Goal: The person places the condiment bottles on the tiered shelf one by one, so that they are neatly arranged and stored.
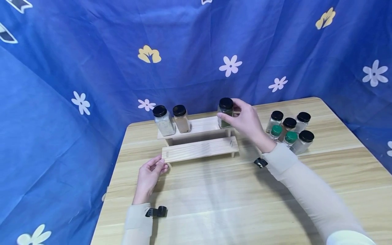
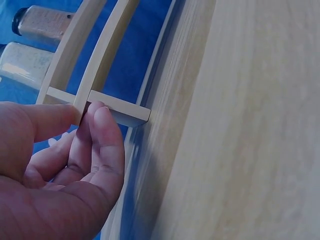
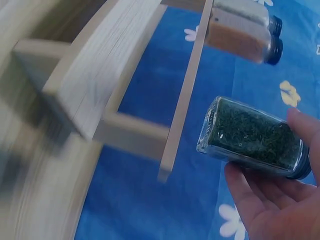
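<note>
Head cam: I see my right hand (image 1: pixel 246 120) gripping a black-capped jar of green herb (image 1: pixel 225 112) at the right end of the top step of a two-step wooden rack (image 1: pixel 200 148). Two more jars stand on that step's left end: a whitish one (image 1: pixel 164 120) & a tan one (image 1: pixel 181 118). My left hand (image 1: pixel 150 173) is relaxed, fingertips at the rack's front left corner. A cluster of jars (image 1: pixel 289 131) w/ black & green caps stands on the table (image 1: pixel 232 204), right of the rack.

L wrist cam: fingers (image 2: pixel 102 145) loosely bent, tips touching the rack's foot (image 2: pixel 120 107); nothing grasped.

R wrist cam: thumb & fingers pinch the herb jar (image 3: pixel 252 137) near its cap, just beside the shelf edge (image 3: pixel 187 90); can't tell if it rests on it.
</note>
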A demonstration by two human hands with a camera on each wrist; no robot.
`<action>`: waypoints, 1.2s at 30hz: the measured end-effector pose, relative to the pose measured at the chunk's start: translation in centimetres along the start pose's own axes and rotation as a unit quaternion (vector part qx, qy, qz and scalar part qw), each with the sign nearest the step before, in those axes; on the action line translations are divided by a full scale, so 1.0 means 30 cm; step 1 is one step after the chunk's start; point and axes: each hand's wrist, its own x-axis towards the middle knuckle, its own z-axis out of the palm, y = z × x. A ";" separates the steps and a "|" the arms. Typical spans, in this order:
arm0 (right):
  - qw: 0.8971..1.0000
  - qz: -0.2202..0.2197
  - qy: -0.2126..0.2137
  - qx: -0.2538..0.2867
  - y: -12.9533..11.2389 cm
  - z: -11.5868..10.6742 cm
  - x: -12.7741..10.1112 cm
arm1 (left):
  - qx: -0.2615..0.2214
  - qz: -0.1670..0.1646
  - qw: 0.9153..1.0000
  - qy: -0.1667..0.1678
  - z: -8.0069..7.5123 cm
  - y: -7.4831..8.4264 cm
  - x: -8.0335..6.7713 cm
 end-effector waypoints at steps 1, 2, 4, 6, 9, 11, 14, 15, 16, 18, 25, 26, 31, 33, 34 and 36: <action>1.000 -0.002 -0.003 0.003 -0.007 0.014 0.005 | -0.001 0.002 1.000 0.000 0.001 -0.002 0.001; 1.000 -0.002 -0.007 0.006 -0.014 0.028 0.010 | -0.002 0.004 1.000 0.000 0.002 -0.003 0.001; 1.000 -0.005 -0.010 0.004 -0.024 0.059 0.019 | -0.001 0.005 1.000 -0.001 0.004 -0.007 0.003; 1.000 -0.008 -0.013 0.001 -0.036 0.088 0.025 | -0.001 0.003 1.000 -0.001 0.006 -0.012 0.006; 1.000 -0.014 -0.015 -0.004 -0.048 0.132 0.032 | -0.001 0.000 1.000 -0.002 0.009 -0.016 0.009; 1.000 -0.013 -0.019 -0.007 -0.057 0.157 0.032 | -0.001 -0.001 1.000 -0.001 0.011 -0.017 0.011; 1.000 -0.010 -0.022 -0.015 -0.061 0.190 0.035 | 0.000 0.001 1.000 -0.003 0.014 -0.015 0.012; 1.000 -0.010 -0.022 -0.020 -0.062 0.199 0.036 | 0.000 0.001 1.000 -0.003 0.016 -0.015 0.012; 0.999 -0.010 -0.021 -0.025 -0.063 0.207 0.036 | 0.000 0.001 1.000 -0.003 0.017 -0.015 0.012; 0.999 -0.012 -0.017 -0.028 -0.062 0.224 0.039 | -0.001 0.001 1.000 -0.005 0.017 -0.014 0.011; 0.999 -0.019 -0.004 -0.034 -0.072 0.256 0.042 | -0.006 0.001 1.000 0.001 0.017 -0.015 0.010; 0.999 -0.019 -0.005 -0.037 -0.074 0.257 0.042 | -0.005 0.002 1.000 0.001 0.018 -0.015 0.010; 0.998 -0.006 -0.025 -0.051 -0.078 0.253 0.038 | -0.005 0.002 1.000 0.002 0.017 -0.012 0.009; 0.998 0.001 -0.035 -0.050 -0.080 0.242 0.032 | -0.004 0.000 1.000 0.003 0.013 -0.010 0.007; 0.998 0.005 -0.039 -0.049 -0.081 0.235 0.029 | -0.003 -0.002 1.000 0.002 0.010 -0.009 0.007; 0.998 0.010 -0.047 -0.038 -0.082 0.215 0.022 | -0.003 -0.006 1.000 0.002 0.003 -0.007 0.006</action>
